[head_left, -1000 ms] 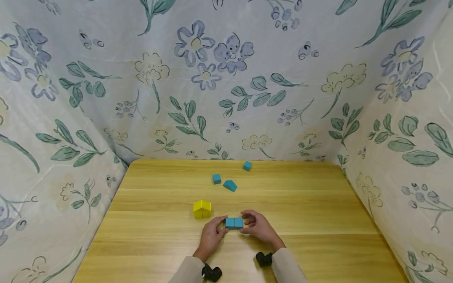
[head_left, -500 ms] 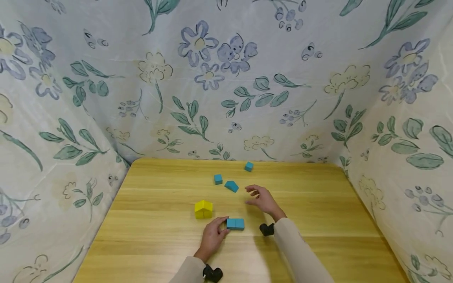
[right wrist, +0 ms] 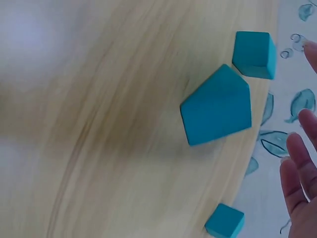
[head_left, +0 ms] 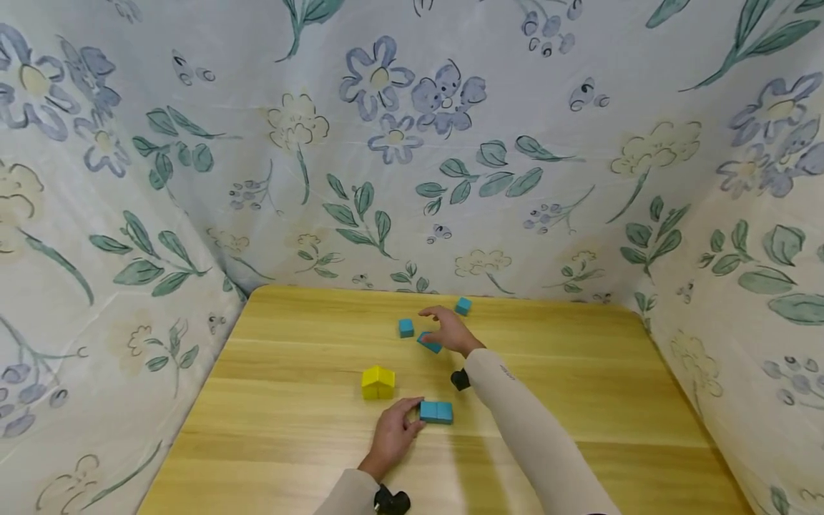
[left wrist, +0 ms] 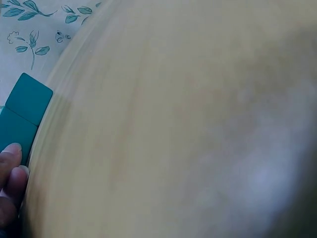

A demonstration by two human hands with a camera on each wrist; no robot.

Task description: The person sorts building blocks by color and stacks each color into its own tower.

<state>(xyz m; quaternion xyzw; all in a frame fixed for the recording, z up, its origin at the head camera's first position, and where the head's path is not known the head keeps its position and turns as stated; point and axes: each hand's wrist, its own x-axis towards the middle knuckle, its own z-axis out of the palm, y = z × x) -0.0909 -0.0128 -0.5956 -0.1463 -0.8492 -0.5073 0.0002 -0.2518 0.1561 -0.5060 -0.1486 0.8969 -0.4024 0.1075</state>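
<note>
My left hand (head_left: pixel 393 436) grips the left end of two blue blocks set side by side, thumb and forefinger at the left block (head_left: pixel 428 412); the right block (head_left: pixel 445 413) adjoins it. In the left wrist view fingertips (left wrist: pixel 12 148) rest on the nearer of the pair. My right hand (head_left: pixel 452 332) reaches over a five-sided blue block (right wrist: pixel 218 109), partly hiding it in the head view. Its fingers (right wrist: pixel 297 163) are spread and hold nothing. A blue cube (head_left: pixel 405 328) lies left of this hand, another blue cube (head_left: pixel 463 306) behind it.
A small yellow house-shaped block stack (head_left: pixel 378 383) stands behind and left of the blue pair. The wooden table (head_left: pixel 579 400) ends at a flowered cloth (head_left: pixel 360 214), which hangs at the back and both sides.
My right hand has left the right end of the blue pair and moved forward, then left, over the five-sided block. My left hand stays at the pair. The head view has shifted slightly.
</note>
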